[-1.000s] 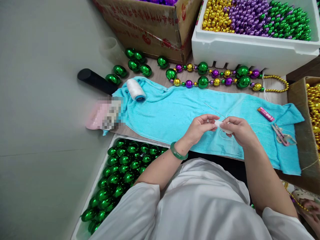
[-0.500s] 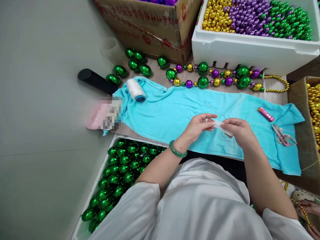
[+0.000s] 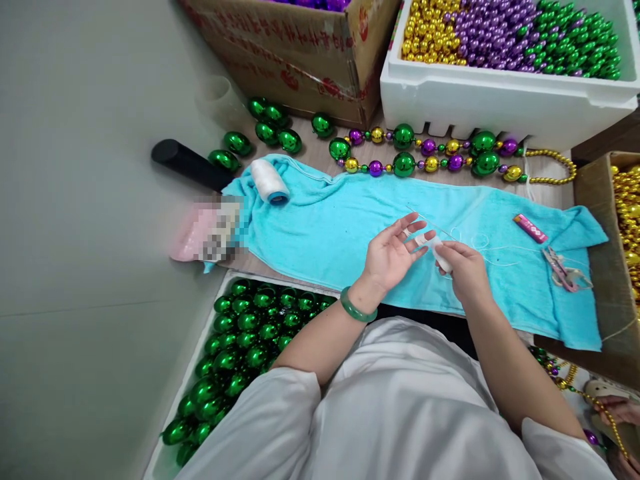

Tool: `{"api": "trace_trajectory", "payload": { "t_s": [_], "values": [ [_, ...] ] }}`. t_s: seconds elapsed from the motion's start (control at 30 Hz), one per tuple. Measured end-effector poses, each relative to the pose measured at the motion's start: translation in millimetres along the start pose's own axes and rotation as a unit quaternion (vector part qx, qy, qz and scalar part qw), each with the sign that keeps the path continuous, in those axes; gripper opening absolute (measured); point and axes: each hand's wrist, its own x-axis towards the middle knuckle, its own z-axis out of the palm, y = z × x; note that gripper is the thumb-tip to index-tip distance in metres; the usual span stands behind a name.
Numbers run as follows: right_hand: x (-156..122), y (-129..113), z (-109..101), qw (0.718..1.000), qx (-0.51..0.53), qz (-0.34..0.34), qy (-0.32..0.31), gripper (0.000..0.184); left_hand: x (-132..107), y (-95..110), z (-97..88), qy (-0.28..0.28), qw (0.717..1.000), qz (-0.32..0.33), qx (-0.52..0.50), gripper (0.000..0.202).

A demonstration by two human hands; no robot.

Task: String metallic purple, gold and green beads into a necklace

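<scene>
Right hand (image 3: 463, 267) pinches a small white piece (image 3: 440, 252) with thread trailing over the turquoise towel (image 3: 340, 220). Left hand (image 3: 393, 252) open, fingers spread, fingertips beside the piece. Bare thread (image 3: 493, 248), no bead on it; beading looks unstarted. Finished bead strand (image 3: 430, 155) lies beyond the towel; scissors (image 3: 563, 270) unused.
</scene>
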Motion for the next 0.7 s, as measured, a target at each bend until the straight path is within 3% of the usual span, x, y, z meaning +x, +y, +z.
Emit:
{"api": "trace_trajectory", "payload": {
  "t_s": [0.27,0.53,0.7],
  "values": [
    [5.6,5.3,-0.9,0.998,0.054,0.001,0.021,0.023,-4.8,3.1,3.1,-0.035,0.999,0.01,0.012,0.035],
    [3.4,16.4,7.8,0.986,0.127,0.012,-0.107,0.022,-2.1,-2.1,3.5,-0.062,0.998,-0.003,-0.031,0.042],
    [0.1,18.0,5.9,0.979,0.125,-0.03,-0.159,0.02,-0.4,-2.1,1.4,-0.059,0.997,-0.019,-0.051,0.044]
  ]
}}
